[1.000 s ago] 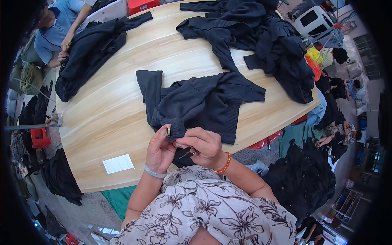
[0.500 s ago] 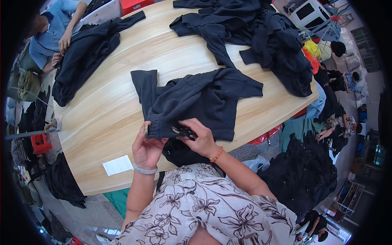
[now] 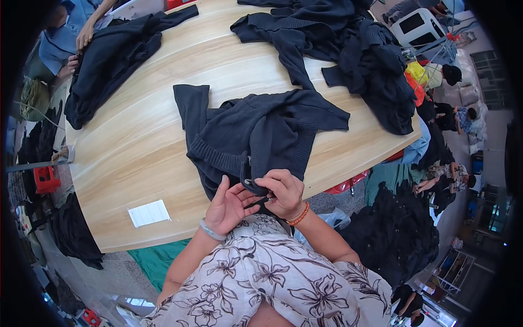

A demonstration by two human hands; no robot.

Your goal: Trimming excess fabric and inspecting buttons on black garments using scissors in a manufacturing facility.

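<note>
A dark navy knit sweater (image 3: 256, 125) lies crumpled on the table in front of me, one ribbed band folded toward me and a sleeve spread to either side. At its near edge my right hand (image 3: 285, 195) is closed, fingertips pinching the dark knit. A small pale, shiny detail (image 3: 249, 182) shows on the fabric beside those fingertips; I cannot tell what it is. My left hand (image 3: 226, 210) is open, palm up and thumb apart, its fingertips against the same edge. Something black shows between the hands, too covered to make out.
A white paper slip (image 3: 149, 213) lies on the wooden table (image 3: 120, 180) at left. More dark sweaters (image 3: 354, 60) are heaped at the far right. Across the far left corner, a co-worker's hands (image 3: 81, 46) handle another dark garment (image 3: 114, 65). Dark clothes (image 3: 389, 234) pile beside me at right.
Both hands have moved toward me and to the right. My left hand has let go of the ribbed band and opened. The black tool seen in my right hand no longer shows clearly.
</note>
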